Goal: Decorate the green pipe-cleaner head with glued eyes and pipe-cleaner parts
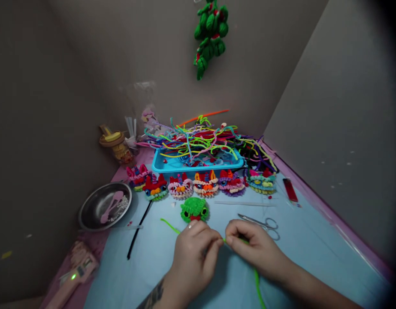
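Observation:
Between my two hands runs a bright green pipe cleaner [257, 283]. My left hand [196, 257] pinches it, and one end sticks out past the knuckles to the upper left. Close beside it, my right hand [257, 249] pinches the same strand, whose long tail hangs down toward the front edge of the view. Just beyond my left hand sits a green fuzzy animal head [194, 209] with round eyes and a red mouth. Small scissors [264, 225] lie behind my right hand.
Several colourful fuzzy heads [181, 186] stand in a row before a blue tray [198, 168] heaped with pipe cleaners [198, 141]. At left are a metal bowl [85, 212] with beads, a black pipe cleaner [138, 234] and a pink glue gun [77, 279]. A red lighter [290, 191] lies right.

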Available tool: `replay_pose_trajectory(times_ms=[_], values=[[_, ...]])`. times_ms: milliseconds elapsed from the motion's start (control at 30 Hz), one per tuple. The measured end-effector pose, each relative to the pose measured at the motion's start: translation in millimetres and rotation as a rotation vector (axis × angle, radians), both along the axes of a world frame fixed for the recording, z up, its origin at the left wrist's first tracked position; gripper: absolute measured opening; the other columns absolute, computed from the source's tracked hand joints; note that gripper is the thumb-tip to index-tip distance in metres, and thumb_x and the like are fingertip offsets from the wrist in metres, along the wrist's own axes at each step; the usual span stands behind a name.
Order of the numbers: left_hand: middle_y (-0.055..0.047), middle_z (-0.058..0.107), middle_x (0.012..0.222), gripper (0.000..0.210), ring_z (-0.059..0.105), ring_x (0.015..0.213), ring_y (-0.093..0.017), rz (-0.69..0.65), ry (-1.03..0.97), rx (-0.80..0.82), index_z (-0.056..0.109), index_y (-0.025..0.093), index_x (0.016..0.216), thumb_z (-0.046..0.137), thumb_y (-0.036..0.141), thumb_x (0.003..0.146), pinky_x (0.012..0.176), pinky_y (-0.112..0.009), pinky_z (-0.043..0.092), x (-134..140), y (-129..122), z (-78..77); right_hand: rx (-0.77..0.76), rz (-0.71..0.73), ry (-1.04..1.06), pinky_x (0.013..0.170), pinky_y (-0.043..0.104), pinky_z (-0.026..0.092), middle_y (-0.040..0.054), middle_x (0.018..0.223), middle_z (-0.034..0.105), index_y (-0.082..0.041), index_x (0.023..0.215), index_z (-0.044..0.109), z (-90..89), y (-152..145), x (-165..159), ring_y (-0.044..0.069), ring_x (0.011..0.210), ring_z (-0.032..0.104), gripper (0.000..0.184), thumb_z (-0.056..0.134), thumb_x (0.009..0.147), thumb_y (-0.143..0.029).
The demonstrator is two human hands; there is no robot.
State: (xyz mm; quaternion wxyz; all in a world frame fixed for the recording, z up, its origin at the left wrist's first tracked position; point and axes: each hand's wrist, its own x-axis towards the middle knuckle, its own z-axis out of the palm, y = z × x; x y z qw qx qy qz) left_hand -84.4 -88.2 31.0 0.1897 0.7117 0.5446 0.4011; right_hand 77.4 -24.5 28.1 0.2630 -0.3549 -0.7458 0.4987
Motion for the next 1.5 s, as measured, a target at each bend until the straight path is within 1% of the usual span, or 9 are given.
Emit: replay_pose_trajectory(times_ms=[200,267,333,400,567,867,1067,1233,1500], values=[[-0.001,0.053,0.063,0.019,0.051,0.063,-0.012,-0.032,-0.295,-0.368,0.058,0.015,0.062,0.054,0.02,0.079,0.058,-0.022,0.037,-1,5,7.0,0.455,0.162,0.057,0.054,0.021,0.036,-0.0007,0.06,0.051,-0.017,0.069,0.053,3.0,-1,5,0.011,0.057,0.047,0.015,0.045,0.082,-0.015],[0.0,0.053,0.062,0.018,0.05,0.063,-0.012,-0.044,-0.326,-0.432,0.057,0.015,0.061,0.055,0.019,0.078,0.059,-0.022,0.036,-1,7,6.3,0.598,0.195,0.075,0.054,0.022,0.035,-0.0003,0.06,0.05,-0.017,0.073,0.054,1.2,0,6,0.011,0.057,0.046,0.014,0.044,0.083,-0.013],[0.0,0.053,0.064,0.017,0.05,0.064,-0.012,-0.035,-0.299,-0.415,0.057,0.015,0.063,0.054,0.019,0.079,0.06,-0.022,0.036,-2,7,4.9,0.666,0.192,0.07,0.055,0.023,0.035,0.0,0.06,0.05,-0.017,0.075,0.054,-1.9,2,7,0.011,0.058,0.046,0.013,0.045,0.083,-0.012],[-0.001,0.054,0.067,0.017,0.051,0.068,-0.013,-0.016,-0.222,-0.333,0.057,0.016,0.067,0.051,0.02,0.082,0.061,-0.023,0.036,-2,6,3.9,0.635,0.173,0.05,0.056,0.023,0.036,0.0001,0.062,0.051,-0.017,0.076,0.054,-5.0,4,6,0.011,0.059,0.048,0.013,0.045,0.084,-0.013],[-0.004,0.056,0.075,0.015,0.052,0.075,-0.016,-0.023,-0.003,-0.135,0.056,0.017,0.076,0.044,0.018,0.085,0.069,-0.027,0.038,-4,3,5.1,0.413,0.116,-0.018,0.061,0.023,0.039,0.0007,0.069,0.057,-0.018,0.081,0.055,-7.2,7,4,0.012,0.066,0.053,0.008,0.048,0.085,-0.019],[-0.006,0.059,0.083,0.012,0.051,0.078,-0.019,0.001,0.268,0.069,0.056,0.018,0.087,0.045,0.017,0.084,0.071,-0.033,0.04,-1,2,-4.8,0.12,0.055,-0.071,0.056,0.021,0.038,-0.0017,0.063,0.051,-0.017,0.067,0.05,-4.1,7,2,0.011,0.061,0.047,0.018,0.049,0.084,-0.023],[-0.005,0.06,0.075,0.015,0.05,0.071,-0.018,0.009,0.379,0.209,0.058,0.018,0.084,0.044,0.012,0.082,0.066,-0.032,0.038,-3,4,-11.2,0.096,0.069,-0.063,0.055,0.021,0.038,-0.0026,0.061,0.049,-0.017,0.066,0.048,-6.2,5,0,0.011,0.06,0.047,0.02,0.048,0.085,-0.024],[-0.006,0.059,0.073,0.013,0.05,0.07,-0.019,0.025,0.363,0.13,0.056,0.017,0.08,0.044,0.012,0.08,0.064,-0.032,0.036,1,0,-7.7,0.361,0.103,-0.057,0.057,0.022,0.036,-0.001,0.063,0.051,-0.018,0.069,0.047,-6.8,1,1,0.012,0.06,0.048,0.018,0.043,0.087,-0.018],[-0.002,0.055,0.07,0.019,0.052,0.069,-0.015,0.01,-0.039,-0.259,0.051,0.018,0.069,0.041,0.019,0.086,0.062,-0.025,0.036,6,-1,0.5,0.925,0.235,-0.105,0.055,0.028,0.03,0.0016,0.062,0.049,-0.018,0.08,0.05,-6.6,3,6,0.015,0.06,0.043,0.014,0.039,0.081,-0.009]])
